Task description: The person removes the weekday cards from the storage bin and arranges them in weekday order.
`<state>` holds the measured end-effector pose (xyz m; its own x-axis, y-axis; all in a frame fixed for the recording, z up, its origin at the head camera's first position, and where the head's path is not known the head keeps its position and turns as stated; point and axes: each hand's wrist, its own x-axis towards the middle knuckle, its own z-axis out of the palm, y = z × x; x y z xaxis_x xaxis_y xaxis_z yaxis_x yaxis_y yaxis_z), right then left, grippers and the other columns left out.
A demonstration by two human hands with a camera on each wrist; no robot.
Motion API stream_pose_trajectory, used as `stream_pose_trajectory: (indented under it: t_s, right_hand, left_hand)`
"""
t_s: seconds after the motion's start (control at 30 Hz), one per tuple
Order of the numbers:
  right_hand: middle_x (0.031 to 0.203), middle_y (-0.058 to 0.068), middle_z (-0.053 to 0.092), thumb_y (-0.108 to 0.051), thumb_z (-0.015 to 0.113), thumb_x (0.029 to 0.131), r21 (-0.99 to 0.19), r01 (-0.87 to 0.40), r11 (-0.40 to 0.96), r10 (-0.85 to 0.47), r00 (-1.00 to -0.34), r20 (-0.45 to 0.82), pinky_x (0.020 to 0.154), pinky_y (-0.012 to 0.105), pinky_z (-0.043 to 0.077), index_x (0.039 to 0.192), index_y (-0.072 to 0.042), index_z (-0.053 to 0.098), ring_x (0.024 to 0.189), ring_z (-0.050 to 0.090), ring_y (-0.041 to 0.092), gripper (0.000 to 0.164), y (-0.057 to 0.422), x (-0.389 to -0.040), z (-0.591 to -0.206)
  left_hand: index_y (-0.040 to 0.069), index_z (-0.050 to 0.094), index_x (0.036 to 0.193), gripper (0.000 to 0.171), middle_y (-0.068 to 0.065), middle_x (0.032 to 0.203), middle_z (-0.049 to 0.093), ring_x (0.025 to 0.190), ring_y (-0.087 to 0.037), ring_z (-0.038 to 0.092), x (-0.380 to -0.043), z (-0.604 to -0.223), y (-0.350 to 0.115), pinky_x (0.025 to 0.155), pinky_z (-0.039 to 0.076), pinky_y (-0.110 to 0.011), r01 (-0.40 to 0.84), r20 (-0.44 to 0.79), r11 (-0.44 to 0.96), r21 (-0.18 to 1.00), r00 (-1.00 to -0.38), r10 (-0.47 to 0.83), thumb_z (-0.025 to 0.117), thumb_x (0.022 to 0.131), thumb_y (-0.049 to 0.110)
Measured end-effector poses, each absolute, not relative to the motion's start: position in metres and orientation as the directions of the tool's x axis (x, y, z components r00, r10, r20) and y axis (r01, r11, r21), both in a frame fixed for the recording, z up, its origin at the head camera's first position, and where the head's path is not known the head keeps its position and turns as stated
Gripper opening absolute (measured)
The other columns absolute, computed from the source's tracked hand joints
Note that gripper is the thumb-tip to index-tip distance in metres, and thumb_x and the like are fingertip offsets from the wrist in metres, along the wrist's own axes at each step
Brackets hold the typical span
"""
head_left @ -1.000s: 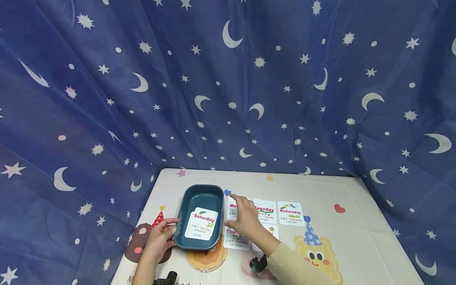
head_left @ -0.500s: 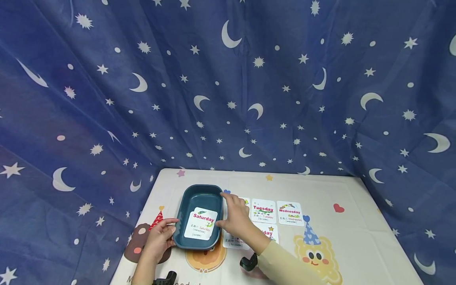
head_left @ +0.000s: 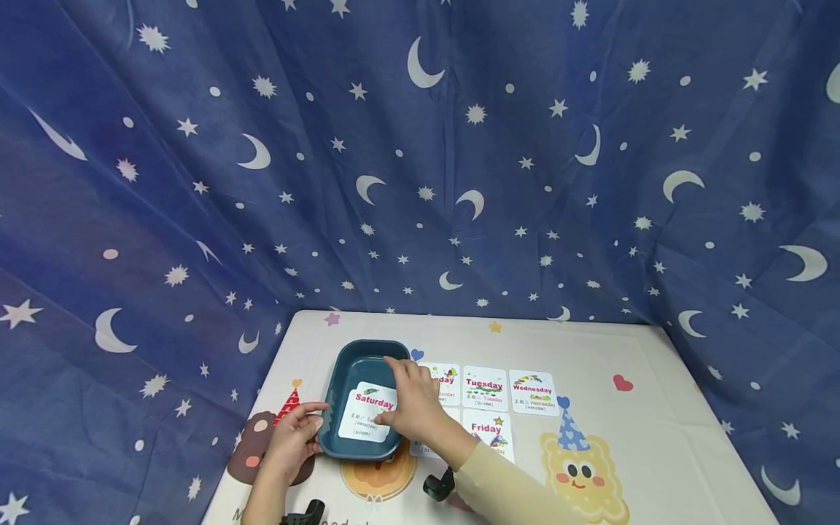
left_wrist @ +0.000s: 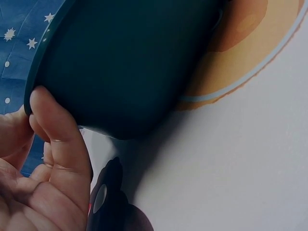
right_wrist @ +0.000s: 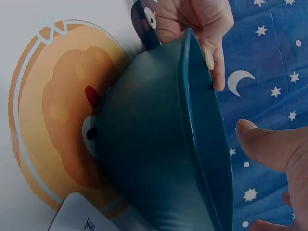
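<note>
My left hand (head_left: pixel 293 437) holds the left side of a dark teal plastic tray (head_left: pixel 367 368). In the left wrist view, a finger of the hand (left_wrist: pixel 55 159) lies against the tray's outer wall (left_wrist: pixel 120 62), just under the rim. A white Saturday card (head_left: pixel 364 412) lies in the near part of the tray, the edge of another card showing beneath it. Over the tray's right side reaches my right hand (head_left: pixel 420 405), thumb and fingers spread apart, thumb tip overlapping the card's right edge. The right wrist view shows the thumb (right_wrist: pixel 262 144) beyond the rim, with nothing pinched.
Right of the tray lie cards for Monday (head_left: pixel 445 379), Tuesday (head_left: pixel 484 388), Wednesday (head_left: pixel 532 392) and Friday (head_left: pixel 488 432). Another card (head_left: pixel 422 448) is mostly hidden under the right hand. A cartoon-print cloth (head_left: pixel 590 357) covers the table, with a starry blue curtain (head_left: pixel 420 160) behind.
My right hand has moved left from above the cards on the table to over the tray. The left hand and the tray stay where they were.
</note>
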<state>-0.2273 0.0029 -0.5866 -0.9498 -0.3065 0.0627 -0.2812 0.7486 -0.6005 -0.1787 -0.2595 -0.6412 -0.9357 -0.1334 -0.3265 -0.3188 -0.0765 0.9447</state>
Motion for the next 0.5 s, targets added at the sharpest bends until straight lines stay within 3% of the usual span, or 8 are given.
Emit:
stream_pose_trajectory:
  t_s: [0.5]
  right_hand:
    - [0.159,0.010,0.046,-0.044,0.101,0.071,-0.508,-0.371,0.777,-0.383,-0.920,0.086,0.114,0.055,0.039,0.167,-0.023,0.031,0.144,0.040,0.033,0.121,-0.024,-0.222,-0.596]
  left_hand:
    - [-0.002,0.062,0.138,0.032,-0.008,0.089,0.064,0.071,-0.018,0.062,-0.180,-0.643,-0.260,0.061,0.058,-0.030,-0.323,-0.333,-0.087,0.942,-0.935,-0.126,0.056,0.106,-0.002]
